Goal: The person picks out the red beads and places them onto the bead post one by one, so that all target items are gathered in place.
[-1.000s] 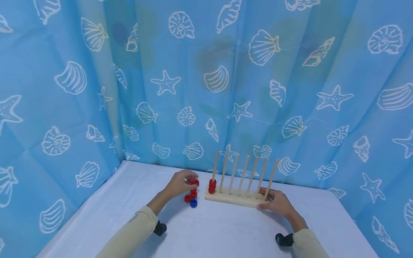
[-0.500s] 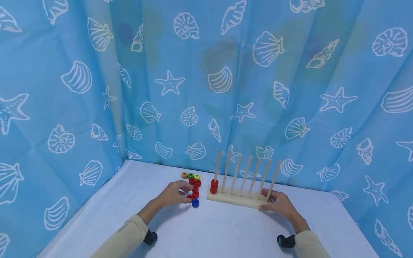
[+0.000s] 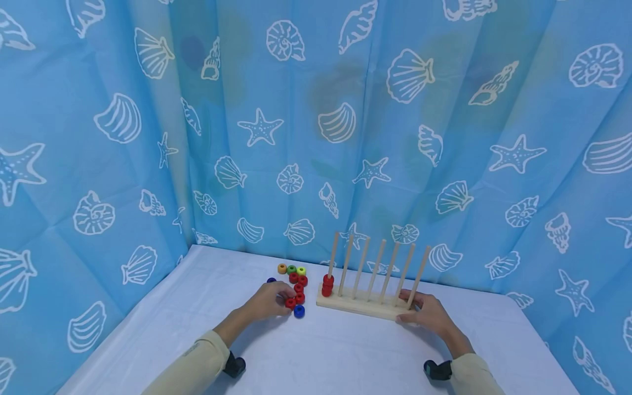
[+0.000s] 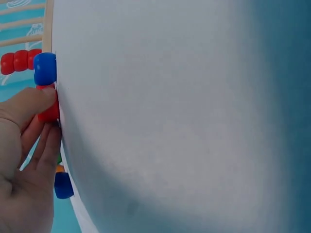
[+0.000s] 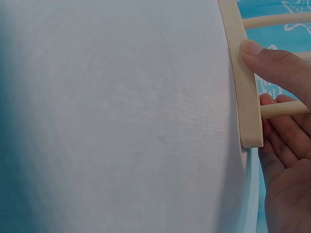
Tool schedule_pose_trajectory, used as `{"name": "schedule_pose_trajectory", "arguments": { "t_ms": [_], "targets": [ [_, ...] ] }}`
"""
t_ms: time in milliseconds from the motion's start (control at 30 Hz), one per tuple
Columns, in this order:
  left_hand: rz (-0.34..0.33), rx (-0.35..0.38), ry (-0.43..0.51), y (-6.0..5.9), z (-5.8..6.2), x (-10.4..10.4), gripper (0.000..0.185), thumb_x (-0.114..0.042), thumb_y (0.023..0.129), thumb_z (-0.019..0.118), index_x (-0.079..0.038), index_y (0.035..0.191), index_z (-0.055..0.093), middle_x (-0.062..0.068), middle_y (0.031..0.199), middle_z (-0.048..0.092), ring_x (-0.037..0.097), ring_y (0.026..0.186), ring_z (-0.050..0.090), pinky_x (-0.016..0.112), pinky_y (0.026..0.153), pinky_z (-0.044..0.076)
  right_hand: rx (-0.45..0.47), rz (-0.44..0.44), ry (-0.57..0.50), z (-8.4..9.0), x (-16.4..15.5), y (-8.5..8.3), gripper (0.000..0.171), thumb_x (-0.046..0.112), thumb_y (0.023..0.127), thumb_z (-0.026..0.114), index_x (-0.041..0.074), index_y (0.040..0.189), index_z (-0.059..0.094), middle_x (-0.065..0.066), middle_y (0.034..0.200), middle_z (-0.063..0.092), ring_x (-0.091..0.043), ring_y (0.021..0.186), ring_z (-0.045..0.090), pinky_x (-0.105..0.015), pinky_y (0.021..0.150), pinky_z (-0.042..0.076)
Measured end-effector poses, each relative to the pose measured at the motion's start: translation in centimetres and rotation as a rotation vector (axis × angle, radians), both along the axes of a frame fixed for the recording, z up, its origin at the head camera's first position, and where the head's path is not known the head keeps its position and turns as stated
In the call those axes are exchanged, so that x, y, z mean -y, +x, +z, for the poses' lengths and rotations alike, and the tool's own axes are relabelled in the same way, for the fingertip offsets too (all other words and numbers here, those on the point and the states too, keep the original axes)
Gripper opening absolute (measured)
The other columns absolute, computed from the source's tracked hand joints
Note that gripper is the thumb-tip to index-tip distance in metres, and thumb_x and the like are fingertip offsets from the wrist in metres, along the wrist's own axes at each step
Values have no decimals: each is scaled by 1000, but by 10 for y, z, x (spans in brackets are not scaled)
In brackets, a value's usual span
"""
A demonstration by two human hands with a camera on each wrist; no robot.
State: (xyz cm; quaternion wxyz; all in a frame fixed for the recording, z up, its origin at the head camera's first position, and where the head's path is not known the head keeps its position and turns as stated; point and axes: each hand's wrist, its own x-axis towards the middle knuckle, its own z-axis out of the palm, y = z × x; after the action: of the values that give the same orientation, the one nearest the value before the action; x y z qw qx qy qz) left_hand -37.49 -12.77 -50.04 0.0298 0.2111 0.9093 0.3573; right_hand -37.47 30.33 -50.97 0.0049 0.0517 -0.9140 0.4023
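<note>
pegs [image 3: 377, 270]: 7 | stacked red beads [image 3: 327, 285]: 3 | left hand [image 3: 266, 300] pinching red bead [image 3: 290, 302] | right hand [image 3: 428, 312] gripping rack [image 3: 362, 306]

White cloth-covered worktop [image 3: 321, 356]. Blue curtain [image 3: 316, 120] printed with white shells and starfish hangs behind and at both sides. Loose beads at back left: orange bead [image 3: 282, 268], green bead [image 3: 292, 269], yellow-green bead [image 3: 301, 271] in a row; dark blue bead [image 3: 271, 280] just left, partly hidden.

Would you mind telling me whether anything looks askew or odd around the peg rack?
Nothing stands out: the wooden rack sits flat, its pegs evenly slanted, red beads stacked on the leftmost peg, loose beads beside it.
</note>
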Motion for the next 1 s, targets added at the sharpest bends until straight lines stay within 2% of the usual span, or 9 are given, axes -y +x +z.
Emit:
{"name": "schedule_pose_trajectory", "arguments": {
  "t_ms": [200, 400, 500, 667, 800, 900, 1000],
  "targets": [
    [-9, -7, 9, 1, 1, 0, 31, -15, 70, 72, -20, 98, 60, -11, 89, 56, 6, 84, 53, 23, 73, 48, 1, -1, -6, -2, 0, -2, 75, 42, 52, 79, 18, 118, 54, -1, 117, 56, -31, 120, 36, -54, 94, 27],
    [-16, 7, 20, 1, 1, 0, 31, -18, 70, 73, -23, 97, 60, -12, 90, 56, 6, 85, 54, 22, 71, 49, 15, -6, -12, -6, -3, -2, 74, 42, 52, 79, 18, 117, 55, -1, 118, 55, -32, 121, 35, -56, 93, 27],
    [-18, 6, 27, 1, 6, -1, 32, -19, 69, 74, -24, 98, 61, -13, 91, 56, 6, 88, 54, 22, 69, 49, 13, -7, -19, -7, -3, -2, 73, 42, 52, 79, 18, 117, 55, -1, 117, 55, -32, 120, 35, -56, 93, 27],
    [-18, -20, 56, -3, 18, -4, 36, -16, 69, 73, -24, 102, 61, -12, 98, 56, 9, 93, 53, 22, 70, 49, 7, -5, -20, -7, -1, -1, 72, 41, 53, 79, 18, 117, 56, -2, 117, 55, -32, 120, 35, -56, 93, 27],
    [-48, -74, 100, -11, 31, -6, 38, -10, 71, 71, -19, 106, 61, -10, 101, 55, 10, 95, 54, 23, 71, 49, 9, -6, -11, -6, -1, 0, 73, 41, 53, 79, 18, 117, 55, -1, 117, 55, -32, 120, 35, -55, 94, 27],
    [-58, -116, 131, -16, 46, -11, 37, -11, 72, 70, -17, 107, 61, -9, 99, 56, 10, 93, 55, 23, 72, 49, 12, -3, 1, -5, -1, 0, 74, 41, 53, 79, 17, 118, 54, -1, 117, 55, -32, 120, 35, -55, 94, 26],
    [-53, -119, 179, -19, 64, -15, 39, -15, 71, 71, -18, 108, 59, -8, 100, 57, 12, 93, 55, 24, 70, 50, 6, -4, 8, -3, -2, -1, 74, 42, 52, 79, 19, 118, 54, 1, 117, 55, -30, 120, 36, -54, 95, 26]
  ]
}}
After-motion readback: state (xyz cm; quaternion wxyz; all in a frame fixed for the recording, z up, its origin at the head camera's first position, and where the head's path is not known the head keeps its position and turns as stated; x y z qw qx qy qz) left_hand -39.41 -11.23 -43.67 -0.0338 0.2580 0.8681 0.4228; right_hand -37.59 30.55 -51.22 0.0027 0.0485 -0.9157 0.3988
